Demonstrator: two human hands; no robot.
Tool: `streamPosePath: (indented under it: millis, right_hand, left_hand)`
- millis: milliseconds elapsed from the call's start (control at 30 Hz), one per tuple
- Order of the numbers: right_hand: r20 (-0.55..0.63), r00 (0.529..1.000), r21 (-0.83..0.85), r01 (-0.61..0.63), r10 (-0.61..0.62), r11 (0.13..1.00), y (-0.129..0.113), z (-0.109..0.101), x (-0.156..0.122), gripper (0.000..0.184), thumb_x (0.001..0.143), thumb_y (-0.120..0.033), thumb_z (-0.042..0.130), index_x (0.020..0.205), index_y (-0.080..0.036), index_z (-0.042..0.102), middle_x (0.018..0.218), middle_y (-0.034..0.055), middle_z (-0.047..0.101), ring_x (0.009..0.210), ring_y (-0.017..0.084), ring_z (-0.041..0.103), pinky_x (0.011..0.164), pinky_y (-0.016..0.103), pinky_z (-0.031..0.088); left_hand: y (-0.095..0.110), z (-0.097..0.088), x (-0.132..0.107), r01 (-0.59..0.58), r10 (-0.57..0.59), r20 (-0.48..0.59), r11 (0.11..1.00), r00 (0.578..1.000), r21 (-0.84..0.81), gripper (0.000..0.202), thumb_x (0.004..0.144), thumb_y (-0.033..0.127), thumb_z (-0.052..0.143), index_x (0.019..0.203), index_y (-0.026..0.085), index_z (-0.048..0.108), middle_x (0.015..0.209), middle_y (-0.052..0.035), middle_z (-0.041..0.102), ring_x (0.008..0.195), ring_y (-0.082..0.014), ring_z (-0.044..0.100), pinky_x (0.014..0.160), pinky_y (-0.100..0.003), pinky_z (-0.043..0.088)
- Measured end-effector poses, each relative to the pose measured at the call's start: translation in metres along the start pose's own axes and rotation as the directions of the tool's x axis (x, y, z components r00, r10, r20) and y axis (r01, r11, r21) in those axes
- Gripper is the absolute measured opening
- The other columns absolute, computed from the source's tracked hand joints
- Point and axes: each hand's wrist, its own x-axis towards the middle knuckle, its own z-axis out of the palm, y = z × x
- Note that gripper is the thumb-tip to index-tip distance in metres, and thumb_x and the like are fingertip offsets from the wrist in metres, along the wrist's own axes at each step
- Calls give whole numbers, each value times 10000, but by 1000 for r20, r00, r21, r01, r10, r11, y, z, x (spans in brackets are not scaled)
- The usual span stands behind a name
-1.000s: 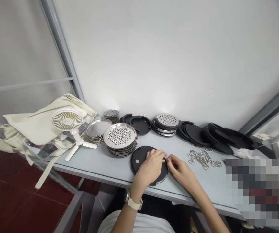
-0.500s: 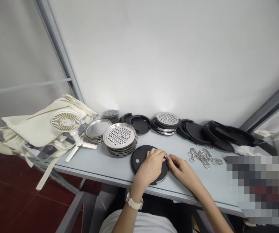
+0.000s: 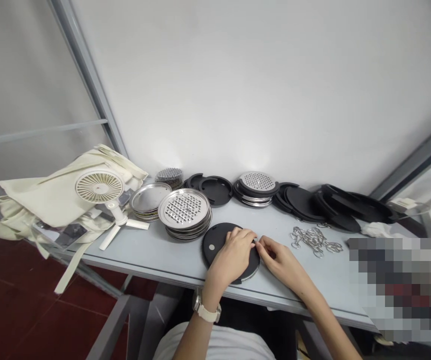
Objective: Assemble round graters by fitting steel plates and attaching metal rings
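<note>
– Why hold the black disc (image 3: 218, 236) so, lower centre of frame?
– Left hand (image 3: 234, 254) lies over it, grip unclear, probably steadying; right hand (image 3: 275, 256) pinches a tiny silvery piece (image 3: 255, 240).

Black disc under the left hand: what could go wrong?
The black disc lies close to the table's front edge, so it might slide off if the left hand slipped. The stack of grater plates stands close beside it and could get bumped. The metal loops lie heaped and may tangle.
</note>
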Motion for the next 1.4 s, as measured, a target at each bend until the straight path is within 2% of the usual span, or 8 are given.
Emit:
streamPosePath:
  millis: [333, 700, 867, 1033, 1400]
  right_hand:
    - [14, 1000, -40, -9, 10, 999, -2, 0, 0, 229, 892, -325, 364, 687, -224, 371, 560, -64, 395, 522, 118, 395, 524, 228, 315]
    - [-7, 999, -102, 33, -34, 994, -4, -2, 0, 224, 904, -300, 336, 728, -223, 451, 625, -19, 560, 548, 143, 507, 557, 247, 364]
    - [-9, 1000, -109, 28, -29, 994, -4, -2, 0, 238, 914, -300, 333, 746, -219, 481, 642, -15, 576, 563, 142, 515, 572, 245, 367]
    - [-13, 999, -124, 33, -35, 992, -3, -3, 0, 251, 905, -308, 353, 725, -212, 498, 588, -25, 545, 527, 133, 477, 536, 237, 348]
    - [-12, 999, -114, 34, -36, 993, -2, -1, 0, 286, 878, -315, 378, 614, -210, 405, 515, -43, 442, 497, 113, 397, 500, 228, 304]
  left_hand:
    - [0, 0, 0, 4, -4, -6, 1000, 1000, 5, 243, 949, 139, 346, 1121, 204, 505, 1139, -38, 558, 1044, -194, 464, 946, -351, 374]
    - [1, -2, 0, 18, -18, 12, 1000, 1000, -6, 235, 955, 150, 333, 1114, 203, 498, 1122, -51, 545, 1047, -199, 454, 937, -355, 376]
    - [0, -2, 0, 18, -18, 11, 1000, 1000, -1, 221, 954, 153, 343, 1102, 203, 499, 1111, -45, 550, 1043, -196, 455, 938, -348, 374]
    - [-1, -1, 0, 2, -2, -3, 1000, 1000, -11, 228, 947, 137, 352, 1108, 199, 500, 1119, -44, 553, 1037, -192, 455, 937, -344, 376]
    - [-1, -1, -1, 9, -10, -10, 999, 1000, -51, 278, 942, 126, 344, 1149, 214, 507, 1135, -39, 571, 1063, -193, 454, 968, -356, 362]
